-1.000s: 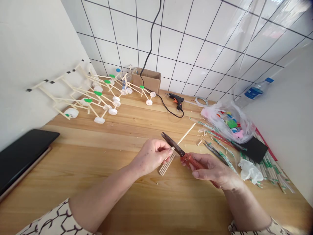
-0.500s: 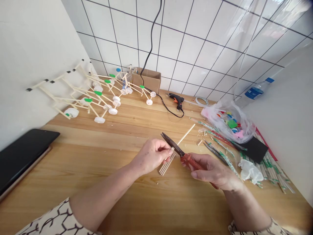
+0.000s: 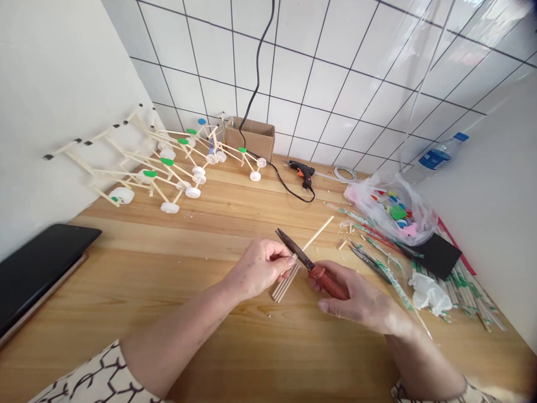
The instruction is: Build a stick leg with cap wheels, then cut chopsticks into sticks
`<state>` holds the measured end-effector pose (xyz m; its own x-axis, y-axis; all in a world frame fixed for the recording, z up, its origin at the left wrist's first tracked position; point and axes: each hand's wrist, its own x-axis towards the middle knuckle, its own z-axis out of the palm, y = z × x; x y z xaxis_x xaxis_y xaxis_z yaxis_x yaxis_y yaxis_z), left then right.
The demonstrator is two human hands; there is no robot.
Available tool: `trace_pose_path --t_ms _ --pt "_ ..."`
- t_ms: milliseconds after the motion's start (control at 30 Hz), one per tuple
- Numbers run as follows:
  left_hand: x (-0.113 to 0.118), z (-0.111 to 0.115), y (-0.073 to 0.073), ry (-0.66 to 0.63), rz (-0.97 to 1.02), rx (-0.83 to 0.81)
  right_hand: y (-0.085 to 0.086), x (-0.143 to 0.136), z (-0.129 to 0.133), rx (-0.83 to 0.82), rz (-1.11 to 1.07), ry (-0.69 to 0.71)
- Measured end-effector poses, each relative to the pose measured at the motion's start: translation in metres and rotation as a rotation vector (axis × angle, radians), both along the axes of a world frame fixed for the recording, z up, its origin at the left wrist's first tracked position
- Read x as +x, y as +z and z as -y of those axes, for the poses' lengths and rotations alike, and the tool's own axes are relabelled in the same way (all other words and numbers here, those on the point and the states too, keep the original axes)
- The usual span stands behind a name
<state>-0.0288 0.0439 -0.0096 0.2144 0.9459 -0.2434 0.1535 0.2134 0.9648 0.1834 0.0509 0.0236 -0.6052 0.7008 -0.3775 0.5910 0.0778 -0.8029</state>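
Between the thumb and fingers of my left hand (image 3: 264, 266) is a thin wooden stick (image 3: 321, 230), which slants up to the right. My right hand (image 3: 356, 296) grips the red handles of dark-bladed scissors (image 3: 298, 251). Their blades cross the stick just beyond my left fingertips and look nearly closed on it. Several short sticks (image 3: 285, 286) lie side by side on the wooden table just under my left fingertips.
Stick frames with white wheels (image 3: 168, 162) stand at the back left, near a cardboard box (image 3: 254, 137). A glue gun (image 3: 302, 173) lies behind. Rightward are a bag of caps (image 3: 394, 210), a second pair of scissors (image 3: 369, 262) and wrapped sticks (image 3: 470, 291). A black phone (image 3: 42, 263) is left.
The scissor handles have come closer together as my right hand closed, and the blades have drawn together across the stick. My left hand has barely moved.
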Motion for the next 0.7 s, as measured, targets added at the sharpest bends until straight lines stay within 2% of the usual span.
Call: trace_pose_path --t_ms 133,267,567,700 --pt "0.002 0.001 -0.002 -0.018 0.024 0.024 0.011 -0.004 0.000 -0.032 0.077 0.048" --pt "0.003 0.001 -0.003 -0.028 0.031 0.031 0.014 -0.006 0.006 0.002 0.136 0.038" --pt "0.000 0.003 0.008 -0.023 0.016 -0.001 0.001 -0.009 0.011 0.092 0.143 0.006" --pt "0.000 0.002 0.008 -0.007 0.021 -0.029 -0.001 -0.011 0.010 0.080 0.131 -0.012"
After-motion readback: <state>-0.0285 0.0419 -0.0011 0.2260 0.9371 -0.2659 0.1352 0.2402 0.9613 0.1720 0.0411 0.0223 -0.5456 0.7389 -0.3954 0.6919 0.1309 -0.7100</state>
